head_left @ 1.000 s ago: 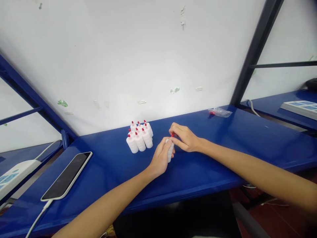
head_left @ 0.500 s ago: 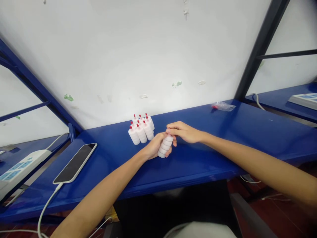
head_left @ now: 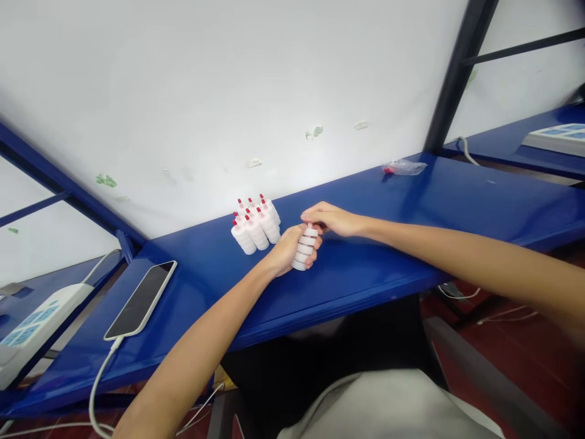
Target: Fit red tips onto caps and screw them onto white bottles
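Note:
A white squeeze bottle (head_left: 304, 249) with ringed sides is gripped in my left hand (head_left: 287, 249), upright with a slight tilt, close above the table. At the bottle's top, the fingers of my right hand (head_left: 333, 219) are pinched together around its nozzle tip. Those fingers mostly hide the tip, so I cannot see how its cap sits. To the left, behind my left hand, stands a tight group of several white squeeze bottles (head_left: 256, 230) with red caps on their nozzles.
The blue table (head_left: 365, 262) runs along a white wall (head_left: 205, 91). On its left lies a phone (head_left: 141, 300) with a white cable (head_left: 98, 381). A clear plastic bag (head_left: 406, 167) with something red lies at the back right. Beyond the frame posts are power strips (head_left: 39, 326).
The view has shifted, so the whole scene sits a little higher in the picture. My left hand still holds the bottle, and my right fingers stay at its top.

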Action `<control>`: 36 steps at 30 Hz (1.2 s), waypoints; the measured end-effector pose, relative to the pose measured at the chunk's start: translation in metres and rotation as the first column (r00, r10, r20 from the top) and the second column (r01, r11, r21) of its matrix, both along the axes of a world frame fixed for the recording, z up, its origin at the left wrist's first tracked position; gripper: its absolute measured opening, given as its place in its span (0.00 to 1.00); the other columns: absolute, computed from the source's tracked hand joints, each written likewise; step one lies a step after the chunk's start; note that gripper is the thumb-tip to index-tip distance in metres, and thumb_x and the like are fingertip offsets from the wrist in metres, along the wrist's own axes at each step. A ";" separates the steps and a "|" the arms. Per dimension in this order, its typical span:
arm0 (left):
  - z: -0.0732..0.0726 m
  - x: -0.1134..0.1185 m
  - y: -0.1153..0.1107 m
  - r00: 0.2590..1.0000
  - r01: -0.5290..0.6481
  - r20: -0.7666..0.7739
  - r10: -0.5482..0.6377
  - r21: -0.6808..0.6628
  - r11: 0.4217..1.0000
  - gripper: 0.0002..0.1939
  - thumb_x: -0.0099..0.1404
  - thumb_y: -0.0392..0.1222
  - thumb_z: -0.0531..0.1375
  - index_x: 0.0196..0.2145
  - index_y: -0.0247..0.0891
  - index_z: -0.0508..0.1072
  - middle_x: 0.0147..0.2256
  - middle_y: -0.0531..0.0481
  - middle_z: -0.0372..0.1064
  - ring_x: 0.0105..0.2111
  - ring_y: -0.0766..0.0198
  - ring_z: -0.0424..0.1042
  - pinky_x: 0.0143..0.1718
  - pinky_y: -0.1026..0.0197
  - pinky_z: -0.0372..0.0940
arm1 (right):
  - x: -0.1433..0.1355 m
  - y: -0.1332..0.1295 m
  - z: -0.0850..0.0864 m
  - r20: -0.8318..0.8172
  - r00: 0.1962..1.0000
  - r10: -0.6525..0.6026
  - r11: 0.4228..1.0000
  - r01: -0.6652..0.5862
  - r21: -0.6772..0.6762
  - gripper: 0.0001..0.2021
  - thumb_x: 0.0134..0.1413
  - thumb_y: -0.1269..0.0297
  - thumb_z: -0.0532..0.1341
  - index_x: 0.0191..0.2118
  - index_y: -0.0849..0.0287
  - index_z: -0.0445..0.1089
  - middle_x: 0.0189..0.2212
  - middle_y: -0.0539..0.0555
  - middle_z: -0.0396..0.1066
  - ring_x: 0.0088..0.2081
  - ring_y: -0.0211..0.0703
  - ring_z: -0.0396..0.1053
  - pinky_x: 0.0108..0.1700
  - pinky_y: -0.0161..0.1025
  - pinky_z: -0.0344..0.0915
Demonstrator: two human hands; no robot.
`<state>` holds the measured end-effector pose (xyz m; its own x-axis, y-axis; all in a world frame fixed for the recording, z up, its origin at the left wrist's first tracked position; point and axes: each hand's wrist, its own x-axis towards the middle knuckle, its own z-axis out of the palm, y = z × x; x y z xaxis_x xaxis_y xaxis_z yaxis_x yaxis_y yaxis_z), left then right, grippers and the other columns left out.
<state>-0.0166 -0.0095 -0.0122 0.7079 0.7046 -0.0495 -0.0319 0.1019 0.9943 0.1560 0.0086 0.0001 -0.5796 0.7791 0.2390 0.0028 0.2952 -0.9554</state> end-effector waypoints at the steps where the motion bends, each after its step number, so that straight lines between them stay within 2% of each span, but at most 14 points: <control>1: 0.000 0.000 0.000 1.000 0.003 0.000 -0.003 -0.004 1.000 0.11 0.65 0.48 0.50 0.38 0.37 0.64 0.27 0.55 0.65 0.15 0.72 0.62 0.16 0.66 0.61 | 0.001 0.000 0.000 0.007 1.000 0.004 1.000 -0.004 -0.013 0.18 0.61 0.59 0.57 0.21 0.59 0.61 0.17 0.45 0.56 0.20 0.32 0.52 0.23 0.34 0.48; 8: 0.000 0.000 0.000 1.000 0.008 0.011 -0.008 0.031 0.999 0.12 0.67 0.48 0.49 0.38 0.37 0.64 0.27 0.55 0.64 0.14 0.72 0.61 0.15 0.66 0.61 | -0.002 -0.001 0.002 0.020 0.998 0.052 0.998 -0.052 -0.032 0.20 0.61 0.56 0.59 0.20 0.58 0.61 0.16 0.44 0.55 0.19 0.32 0.50 0.22 0.34 0.48; 10: 0.002 -0.001 -0.004 1.000 0.021 0.002 -0.021 0.085 0.996 0.13 0.67 0.50 0.51 0.39 0.37 0.63 0.26 0.56 0.63 0.14 0.73 0.61 0.15 0.67 0.61 | 0.001 0.003 0.004 -0.021 1.000 0.020 0.999 -0.021 -0.041 0.21 0.61 0.55 0.59 0.19 0.56 0.56 0.15 0.43 0.51 0.18 0.31 0.47 0.21 0.34 0.47; 12: 0.003 -0.001 -0.009 0.999 0.038 -0.029 -0.034 0.167 0.985 0.14 0.68 0.53 0.53 0.39 0.38 0.62 0.26 0.56 0.62 0.15 0.73 0.62 0.15 0.69 0.59 | 0.010 0.010 0.008 -0.125 0.989 -0.073 0.997 0.070 -0.027 0.23 0.62 0.54 0.56 0.19 0.54 0.49 0.15 0.41 0.43 0.17 0.31 0.43 0.21 0.36 0.49; 14: 0.005 -0.001 -0.015 0.997 0.049 -0.068 -0.034 0.234 0.971 0.15 0.68 0.54 0.54 0.39 0.38 0.62 0.27 0.56 0.62 0.16 0.74 0.62 0.16 0.70 0.58 | 0.026 0.019 0.011 -0.185 0.962 -0.200 0.975 0.215 0.060 0.22 0.64 0.54 0.52 0.21 0.52 0.44 0.16 0.41 0.39 0.17 0.32 0.41 0.23 0.37 0.52; 15: 0.005 -0.001 -0.017 0.997 0.044 -0.080 -0.025 0.253 0.966 0.15 0.69 0.54 0.53 0.39 0.38 0.62 0.27 0.56 0.62 0.17 0.74 0.62 0.16 0.70 0.58 | 0.035 0.023 0.012 -0.150 0.951 -0.272 0.944 0.294 0.152 0.22 0.65 0.55 0.51 0.21 0.52 0.44 0.16 0.41 0.40 0.17 0.33 0.42 0.24 0.38 0.53; 16: 0.005 -0.001 -0.017 0.996 0.032 -0.083 -0.010 0.265 0.964 0.15 0.69 0.54 0.53 0.39 0.37 0.63 0.28 0.56 0.62 0.17 0.74 0.62 0.17 0.70 0.58 | 0.044 0.028 0.012 -0.026 0.939 -0.342 0.901 0.335 0.275 0.21 0.64 0.56 0.52 0.21 0.53 0.46 0.17 0.43 0.44 0.19 0.34 0.45 0.26 0.38 0.53; 18: 0.005 -0.001 -0.016 0.996 -0.008 -0.079 0.031 0.280 0.960 0.14 0.69 0.52 0.52 0.40 0.37 0.64 0.27 0.56 0.62 0.17 0.75 0.62 0.17 0.70 0.58 | 0.058 0.035 0.008 0.270 0.849 -0.454 0.829 0.291 0.478 0.17 0.64 0.57 0.52 0.24 0.55 0.53 0.20 0.47 0.55 0.23 0.38 0.55 0.31 0.39 0.55; 22: 0.004 -0.003 -0.008 0.993 -0.032 -0.103 0.060 0.252 0.967 0.15 0.68 0.50 0.51 0.44 0.37 0.66 0.24 0.55 0.65 0.15 0.73 0.61 0.16 0.70 0.57 | 0.064 0.044 -0.005 0.631 0.589 -0.505 0.810 0.071 0.582 0.09 0.65 0.60 0.49 0.36 0.56 0.61 0.35 0.55 0.70 0.36 0.46 0.67 0.39 0.41 0.58; 25: 0.002 -0.004 -0.004 0.992 0.011 -0.123 0.017 0.230 0.973 0.18 0.68 0.51 0.50 0.43 0.34 0.69 0.23 0.54 0.66 0.14 0.72 0.62 0.16 0.70 0.57 | 0.059 0.047 -0.013 0.715 0.453 -0.533 0.792 -0.031 0.610 0.10 0.66 0.58 0.48 0.39 0.56 0.62 0.41 0.58 0.72 0.39 0.49 0.69 0.38 0.41 0.58; 29: 0.000 -0.005 -0.002 0.994 0.000 -0.110 0.024 0.211 0.977 0.20 0.67 0.52 0.50 0.40 0.32 0.71 0.20 0.53 0.66 0.13 0.71 0.61 0.15 0.69 0.57 | 0.056 0.050 -0.017 0.733 0.349 -0.584 0.775 -0.031 0.631 0.11 0.66 0.56 0.48 0.39 0.56 0.62 0.41 0.59 0.73 0.40 0.51 0.70 0.35 0.41 0.57; 31: -0.001 -0.006 -0.001 0.992 -0.019 -0.116 0.042 0.196 0.980 0.21 0.67 0.54 0.50 0.38 0.32 0.72 0.20 0.52 0.66 0.13 0.70 0.61 0.15 0.68 0.57 | 0.056 0.049 -0.014 0.732 0.341 -0.589 0.778 -0.005 0.629 0.11 0.65 0.56 0.48 0.39 0.56 0.62 0.40 0.59 0.73 0.39 0.51 0.70 0.35 0.41 0.56; 33: -0.002 -0.005 0.000 0.991 -0.036 -0.123 0.060 0.188 0.982 0.22 0.67 0.55 0.50 0.36 0.32 0.71 0.19 0.52 0.66 0.13 0.70 0.62 0.15 0.68 0.57 | 0.057 0.045 -0.009 0.687 0.382 -0.618 0.755 0.047 0.653 0.11 0.66 0.56 0.48 0.39 0.56 0.62 0.40 0.59 0.74 0.39 0.50 0.70 0.36 0.41 0.56; 36: -0.004 -0.004 0.000 0.988 -0.084 -0.110 0.108 0.200 0.976 0.22 0.68 0.59 0.52 0.37 0.35 0.68 0.19 0.55 0.64 0.13 0.72 0.61 0.14 0.70 0.56 | 0.051 0.031 0.001 0.530 0.584 -0.615 0.715 0.128 0.687 0.14 0.69 0.56 0.46 0.37 0.57 0.63 0.36 0.56 0.73 0.36 0.46 0.68 0.38 0.41 0.56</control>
<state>-0.0207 -0.0091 -0.0160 0.6338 0.7733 0.0148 0.0882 -0.0913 0.9919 0.2074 0.0392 0.0013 -0.4303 0.8334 0.3469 0.8053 0.5280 -0.2696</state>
